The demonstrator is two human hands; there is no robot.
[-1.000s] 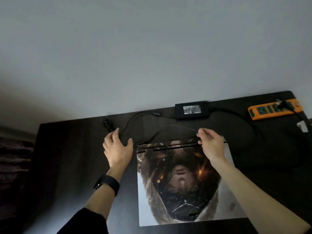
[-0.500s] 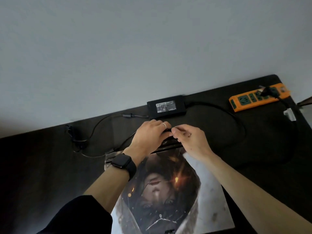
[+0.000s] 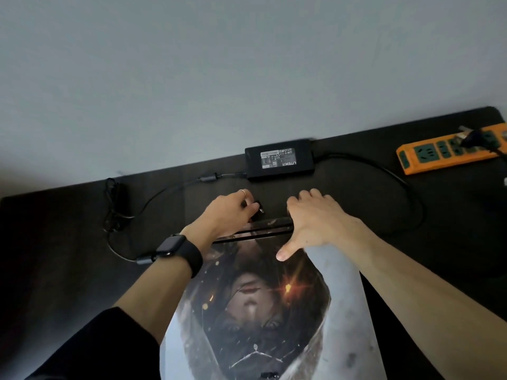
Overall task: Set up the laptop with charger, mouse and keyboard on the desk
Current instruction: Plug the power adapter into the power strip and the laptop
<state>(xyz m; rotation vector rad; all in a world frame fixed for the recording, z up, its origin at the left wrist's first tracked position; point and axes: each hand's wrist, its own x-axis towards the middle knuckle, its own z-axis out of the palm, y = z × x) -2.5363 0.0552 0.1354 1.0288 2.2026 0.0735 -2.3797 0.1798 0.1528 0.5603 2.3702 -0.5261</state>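
A closed laptop (image 3: 274, 311) with a printed picture on its lid lies on the dark desk (image 3: 68, 242) in front of me. My left hand (image 3: 227, 212) pinches the charger's plug (image 3: 259, 209) just behind the laptop's rear edge. My right hand (image 3: 318, 223) rests flat on the lid's rear edge, fingers spread over it. The black charger brick (image 3: 279, 159) lies against the wall, its thin cable (image 3: 164, 189) looping left and back under my left wrist. No mouse or keyboard is in view.
An orange power strip (image 3: 439, 154) sits at the back right with a black plug in it. A thick black cord (image 3: 397, 182) curves from the brick toward it. A bundled cable loop (image 3: 113, 204) lies at the back left. A grey wall rises behind the desk.
My left hand came across from the laptop's left side to its rear edge and took hold of the charger plug. My right hand spread flat on the lid. The view moved closer.
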